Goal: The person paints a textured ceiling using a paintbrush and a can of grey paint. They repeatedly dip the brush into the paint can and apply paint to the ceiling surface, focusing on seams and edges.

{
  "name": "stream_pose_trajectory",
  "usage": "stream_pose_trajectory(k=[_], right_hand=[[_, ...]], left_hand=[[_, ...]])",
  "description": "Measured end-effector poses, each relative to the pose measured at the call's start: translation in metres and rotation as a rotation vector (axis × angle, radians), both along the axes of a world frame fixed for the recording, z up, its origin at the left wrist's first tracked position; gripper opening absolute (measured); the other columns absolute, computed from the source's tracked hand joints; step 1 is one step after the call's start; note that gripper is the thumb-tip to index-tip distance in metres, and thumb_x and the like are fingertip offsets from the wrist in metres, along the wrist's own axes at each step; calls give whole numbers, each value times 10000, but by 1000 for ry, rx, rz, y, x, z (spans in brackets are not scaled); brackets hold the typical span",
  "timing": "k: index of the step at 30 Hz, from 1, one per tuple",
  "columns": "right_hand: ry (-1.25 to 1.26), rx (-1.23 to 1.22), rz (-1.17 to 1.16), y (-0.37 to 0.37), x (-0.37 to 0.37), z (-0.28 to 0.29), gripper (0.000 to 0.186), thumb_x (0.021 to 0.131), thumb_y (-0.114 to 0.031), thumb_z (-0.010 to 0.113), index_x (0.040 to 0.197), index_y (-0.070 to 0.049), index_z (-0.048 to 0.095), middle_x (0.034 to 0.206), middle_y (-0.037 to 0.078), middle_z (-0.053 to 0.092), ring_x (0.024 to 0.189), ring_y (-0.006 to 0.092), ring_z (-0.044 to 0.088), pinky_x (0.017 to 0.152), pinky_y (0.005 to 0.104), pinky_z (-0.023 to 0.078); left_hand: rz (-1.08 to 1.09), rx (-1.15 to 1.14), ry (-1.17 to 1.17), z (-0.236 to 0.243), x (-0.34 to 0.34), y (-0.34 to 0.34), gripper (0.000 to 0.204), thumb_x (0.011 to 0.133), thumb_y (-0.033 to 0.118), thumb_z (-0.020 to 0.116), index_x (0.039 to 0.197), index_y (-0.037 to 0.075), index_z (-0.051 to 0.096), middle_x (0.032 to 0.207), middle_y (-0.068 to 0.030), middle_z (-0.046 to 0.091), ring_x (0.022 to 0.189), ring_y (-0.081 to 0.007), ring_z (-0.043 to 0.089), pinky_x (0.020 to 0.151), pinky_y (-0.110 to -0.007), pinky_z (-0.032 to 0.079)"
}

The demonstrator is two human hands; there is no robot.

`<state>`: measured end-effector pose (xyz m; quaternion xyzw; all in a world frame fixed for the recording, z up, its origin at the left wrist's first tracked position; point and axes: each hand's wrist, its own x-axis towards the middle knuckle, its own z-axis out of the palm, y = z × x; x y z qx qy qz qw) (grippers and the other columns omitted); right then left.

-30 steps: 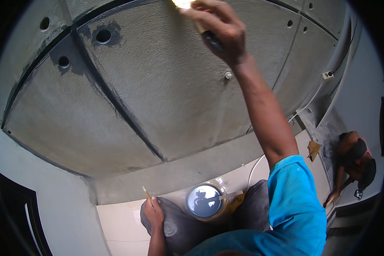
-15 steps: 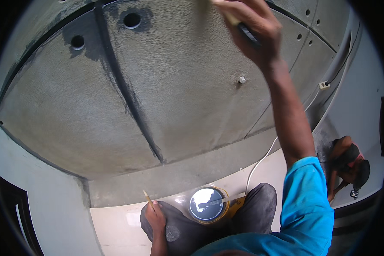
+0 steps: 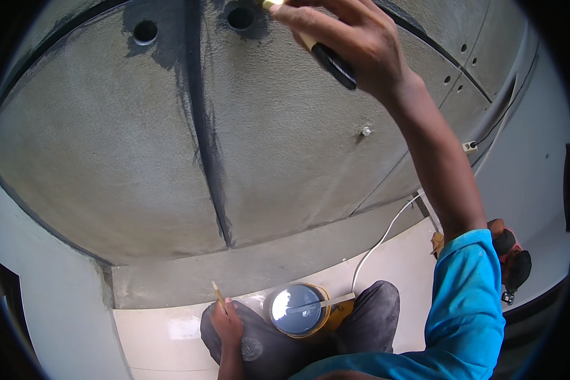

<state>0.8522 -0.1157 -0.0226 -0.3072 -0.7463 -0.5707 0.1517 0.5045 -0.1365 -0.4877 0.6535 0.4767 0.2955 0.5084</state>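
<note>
Raised at the top of the view, my right hand (image 3: 351,41) grips a paintbrush (image 3: 329,60) with a pale and black handle, its bristle end near the grey panelled wall (image 3: 297,152). Dark paint rings two holes (image 3: 144,31) and runs down a groove (image 3: 206,158). My left hand (image 3: 227,322), low by my knee, holds a thin pale brush (image 3: 218,291) upright. Between my legs stands a yellow-rimmed bucket of grey paint (image 3: 294,309) with a flat stick (image 3: 338,299) across it.
A crouching co-worker (image 3: 513,263) is at the right. A white cord (image 3: 380,240) crosses the tiled floor (image 3: 155,342) toward a socket block (image 3: 469,147). A white side wall (image 3: 57,272) bounds the left, with a grey ledge (image 3: 158,282) along the panels' foot.
My right hand has moved rightward since a second ago, still gripping the brush. The view has shifted, bringing the painted holes nearer the upper middle. My left hand stays low with its brush.
</note>
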Motion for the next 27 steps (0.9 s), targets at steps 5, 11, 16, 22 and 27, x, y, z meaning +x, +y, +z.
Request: stream_pose_trajectory(k=[5,11,16,22,27], right_hand=[[-31,40,-74,-3,2,-10,193,728,-9,729,889,-72,643,884,83,597,782,208,628,618,312,544],[-87,40,-103,10,-1,2,190,725,-14,717,868,-73,606,879,63,560,781,196,613,611,303,533],[-114,61,-8,24,-18,-9,172,737,-6,720,862,-64,617,889,65,576,801,186,628,642,296,556],[-7,78,-40,16,-8,-18,154,781,-11,697,881,-78,600,929,68,583,867,189,624,689,294,565],[-119,39,-93,13,18,-4,186,790,-29,708,942,-75,611,988,81,598,912,224,636,722,313,586]], left_hand=[[51,13,-49,-10,0,0,337,1031,228,504,777,17,573,520,-77,521,412,-171,512,439,-334,384],[21,114,-45,-22,1,2,334,1031,224,504,777,16,570,522,-68,512,426,-160,526,445,-331,391],[14,-14,-58,-11,-1,2,335,1028,215,507,770,9,565,540,-76,528,449,-172,545,457,-337,397],[15,58,-43,-18,-2,4,331,1029,212,506,781,2,565,550,-86,538,465,-181,561,466,-343,406],[12,57,-41,-9,4,0,335,1033,215,501,785,-2,561,535,-80,527,431,-180,537,449,-338,397]])
